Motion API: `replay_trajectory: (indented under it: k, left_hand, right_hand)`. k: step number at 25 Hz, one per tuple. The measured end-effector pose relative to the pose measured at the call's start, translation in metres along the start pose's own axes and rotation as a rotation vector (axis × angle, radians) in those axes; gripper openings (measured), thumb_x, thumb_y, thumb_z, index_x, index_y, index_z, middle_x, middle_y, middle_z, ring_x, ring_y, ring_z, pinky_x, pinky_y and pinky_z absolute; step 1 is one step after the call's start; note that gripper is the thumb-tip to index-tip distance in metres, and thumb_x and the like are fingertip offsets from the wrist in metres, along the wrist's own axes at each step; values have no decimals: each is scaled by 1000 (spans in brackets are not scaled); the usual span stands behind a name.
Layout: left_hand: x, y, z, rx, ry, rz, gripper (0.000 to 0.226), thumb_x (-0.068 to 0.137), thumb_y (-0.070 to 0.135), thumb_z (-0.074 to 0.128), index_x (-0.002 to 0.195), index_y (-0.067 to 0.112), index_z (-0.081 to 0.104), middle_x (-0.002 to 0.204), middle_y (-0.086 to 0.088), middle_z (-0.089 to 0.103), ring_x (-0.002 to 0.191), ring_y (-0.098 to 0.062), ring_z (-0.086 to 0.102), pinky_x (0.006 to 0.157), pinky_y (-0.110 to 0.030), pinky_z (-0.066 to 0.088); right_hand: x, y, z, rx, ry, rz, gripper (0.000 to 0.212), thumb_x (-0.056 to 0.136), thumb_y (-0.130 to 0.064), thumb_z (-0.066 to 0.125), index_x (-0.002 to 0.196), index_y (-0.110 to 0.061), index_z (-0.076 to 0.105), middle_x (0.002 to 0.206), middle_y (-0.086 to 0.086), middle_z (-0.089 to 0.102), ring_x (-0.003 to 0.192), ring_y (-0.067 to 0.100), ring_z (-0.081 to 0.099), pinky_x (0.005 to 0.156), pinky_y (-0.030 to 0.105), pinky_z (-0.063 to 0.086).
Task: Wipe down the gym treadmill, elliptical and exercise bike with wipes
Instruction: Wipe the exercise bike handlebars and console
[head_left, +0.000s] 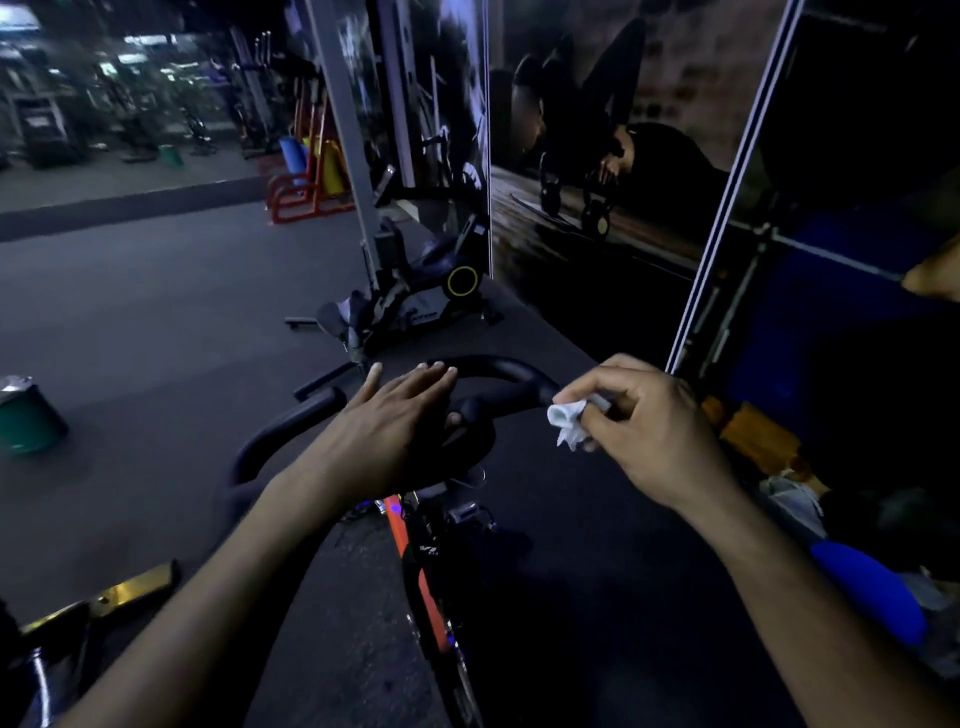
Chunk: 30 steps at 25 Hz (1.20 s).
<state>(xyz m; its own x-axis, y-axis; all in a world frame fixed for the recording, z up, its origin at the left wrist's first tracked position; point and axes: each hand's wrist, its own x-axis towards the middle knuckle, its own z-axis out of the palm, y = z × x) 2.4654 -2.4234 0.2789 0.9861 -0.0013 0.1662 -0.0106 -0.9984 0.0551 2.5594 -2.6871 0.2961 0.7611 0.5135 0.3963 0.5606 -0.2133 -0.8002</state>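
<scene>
An exercise bike with a black and orange frame (423, 582) stands right below me, its black curved handlebar (498, 371) in the middle of the view. My left hand (400, 421) lies flat on the handlebar's centre with straight fingers. My right hand (644, 431) pinches a crumpled white wipe (569, 423) against the right end of the handlebar.
A second exercise bike (415, 296) with a yellow ring stands ahead by the poster wall (597, 156). A green bin (28, 415) sits on the dark floor at left. Red and orange racks (306, 182) stand farther back. A blue object (872, 592) lies at right.
</scene>
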Motion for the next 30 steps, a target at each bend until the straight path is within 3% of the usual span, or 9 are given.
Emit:
replay_trajectory:
  k: [4,9,13,15,19,22,25,27,30]
  left_hand:
    - [19,9,1,-15,-3,-137,68,103,63,26,160,26,27,160,7,38,141,-19,43,100,-33,40]
    - [25,15,5,-41,22,-292,74,96,73,19,157,34,31,147,16,50,123,-17,58,73,-32,42]
    - [36,20,0,30,-51,-368,85,88,81,2,153,36,33,149,14,51,126,-21,58,84,-37,50]
    - [58,27,1,131,-114,-434,73,96,70,12,157,33,27,159,10,40,136,-23,51,98,-39,49]
    - [104,44,16,290,-354,-458,67,108,47,32,163,23,3,171,2,4,156,-15,16,124,-43,16]
    - [112,49,25,399,-408,-481,73,104,49,39,163,19,6,170,-1,14,153,-18,24,122,-44,26]
    - [106,53,38,470,-326,-483,61,104,46,32,160,24,22,157,4,41,138,-20,48,107,-42,43]
    - [103,53,41,456,-245,-476,57,100,46,25,152,29,40,136,5,61,113,-24,66,81,-42,54]
    - [101,53,43,404,-118,-459,55,98,45,27,138,28,59,113,2,73,86,-31,72,56,-43,53]
  right_hand:
    - [57,19,-16,-57,-31,3,21,90,-5,71,98,-23,78,102,-9,69,86,10,73,83,44,60]
    - [123,66,-24,-103,-168,-55,19,93,-10,69,102,-25,76,106,-10,66,89,12,73,83,46,60]
    - [182,123,-10,-250,-286,-183,17,90,-12,72,98,-26,78,99,-14,67,87,5,68,82,40,57]
    - [208,148,7,-238,-377,-270,16,88,-11,73,98,-22,79,96,-12,68,85,4,67,79,38,57]
    - [254,197,45,-209,-471,-427,20,86,-6,73,98,-21,79,91,-15,62,80,1,62,74,37,57]
    - [281,208,84,-141,-494,-537,20,84,-6,73,96,-20,80,90,-8,61,79,8,62,73,37,55]
    - [294,188,134,-75,-617,-662,17,84,-8,74,96,-19,80,90,1,62,80,13,62,74,36,54]
    - [293,170,157,-114,-751,-758,12,87,-19,75,98,-19,80,92,4,61,80,20,64,74,39,53]
    - [295,165,167,-236,-913,-882,17,92,-28,68,105,-23,78,101,1,60,85,22,64,78,39,53]
